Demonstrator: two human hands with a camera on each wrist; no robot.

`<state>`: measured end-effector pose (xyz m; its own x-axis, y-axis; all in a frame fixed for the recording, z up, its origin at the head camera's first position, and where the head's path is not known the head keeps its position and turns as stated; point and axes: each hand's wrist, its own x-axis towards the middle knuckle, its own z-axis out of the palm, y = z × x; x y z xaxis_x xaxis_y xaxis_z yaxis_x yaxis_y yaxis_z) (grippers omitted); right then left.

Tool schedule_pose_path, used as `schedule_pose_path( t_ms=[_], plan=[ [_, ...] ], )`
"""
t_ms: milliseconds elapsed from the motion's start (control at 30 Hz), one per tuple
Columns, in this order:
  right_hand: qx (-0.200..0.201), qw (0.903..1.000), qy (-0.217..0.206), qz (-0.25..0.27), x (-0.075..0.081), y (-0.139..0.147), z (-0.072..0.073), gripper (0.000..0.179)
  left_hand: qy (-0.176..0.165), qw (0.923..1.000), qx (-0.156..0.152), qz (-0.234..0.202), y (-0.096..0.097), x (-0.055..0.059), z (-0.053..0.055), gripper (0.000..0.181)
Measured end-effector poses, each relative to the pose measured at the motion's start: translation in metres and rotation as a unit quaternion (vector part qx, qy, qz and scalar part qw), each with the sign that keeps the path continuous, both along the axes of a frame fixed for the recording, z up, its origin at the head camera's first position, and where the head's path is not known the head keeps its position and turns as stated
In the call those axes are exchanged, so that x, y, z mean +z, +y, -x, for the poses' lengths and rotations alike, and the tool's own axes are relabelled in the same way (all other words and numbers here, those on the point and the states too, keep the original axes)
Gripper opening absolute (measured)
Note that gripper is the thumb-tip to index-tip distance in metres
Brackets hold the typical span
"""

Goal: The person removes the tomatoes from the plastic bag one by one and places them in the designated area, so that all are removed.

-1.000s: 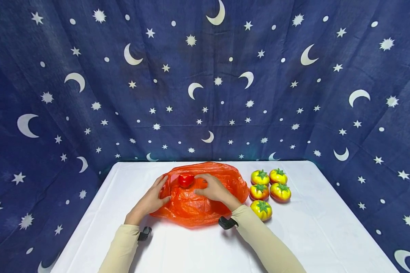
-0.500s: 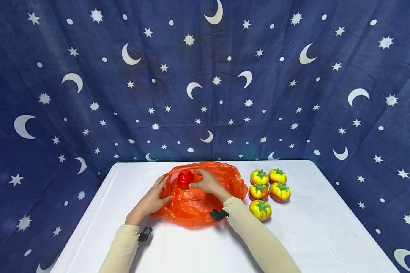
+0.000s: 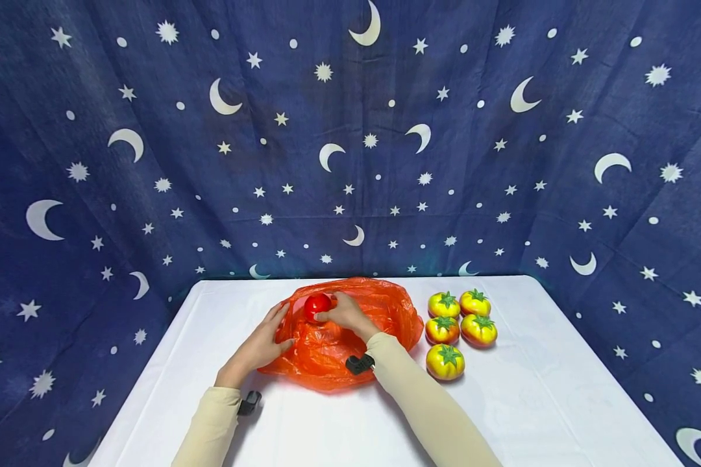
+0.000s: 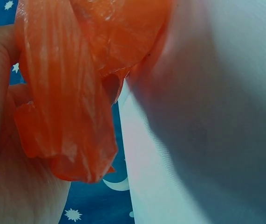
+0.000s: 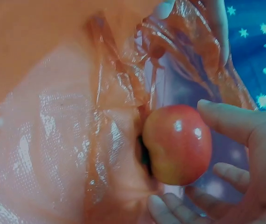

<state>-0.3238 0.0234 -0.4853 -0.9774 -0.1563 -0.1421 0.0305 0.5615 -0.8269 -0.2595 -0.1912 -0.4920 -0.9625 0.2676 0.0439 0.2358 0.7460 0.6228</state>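
Note:
A thin orange-red plastic bag point(image 3: 327, 360) lies spread on the table with its mouth wide. My left hand point(image 3: 259, 340) holds the bag's left side; in the left wrist view a loose strip of the bag point(image 4: 67, 102) hangs across the palm. Inside the mouth sits a red and yellow tomato point(image 5: 179, 149), its green leaf end turned away and mostly hidden. My right hand point(image 3: 350, 314) reaches in around this tomato. Its thumb overlaps the tomato's edge, while the other fingers point(image 5: 184, 210) curve below with a narrow gap showing.
Several yellow-red tomatoes point(image 3: 445, 362) with green star-shaped leaves stand grouped right of the bag. A white cloth covers the table point(image 3: 531, 402). Behind it hangs a dark blue curtain point(image 3: 374, 181) with moons and stars.
My right hand has moved left from beside the tomato to close around it. The tomato has turned, showing a rounder red side. My left hand has stayed at the bag.

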Motion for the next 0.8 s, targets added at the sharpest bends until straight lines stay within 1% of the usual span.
schedule_pose_path(
  t_ms=[133, 433, 633, 800],
  plan=[
    [-0.007, 0.9999, -0.009, 0.012, -0.005, -0.002, 0.004, 0.069, 0.003, 1.0000, -0.001, -0.001, 0.000, -0.001, -0.001, 0.085],
    [-0.006, 0.9997, -0.020, 0.015, -0.011, -0.007, 0.011, 0.069, -0.005, 1.0000, 0.000, -0.003, 0.001, -0.002, -0.001, 0.085],
    [-0.010, 0.9993, -0.033, 0.012, -0.015, -0.010, 0.012, 0.074, -0.003, 1.0000, -0.001, -0.004, 0.000, -0.002, -0.001, 0.084],
    [-0.009, 0.9994, -0.029, 0.017, -0.016, -0.012, 0.012, 0.070, 0.001, 1.0000, -0.003, -0.004, 0.000, -0.003, -0.001, 0.085]
  ],
)
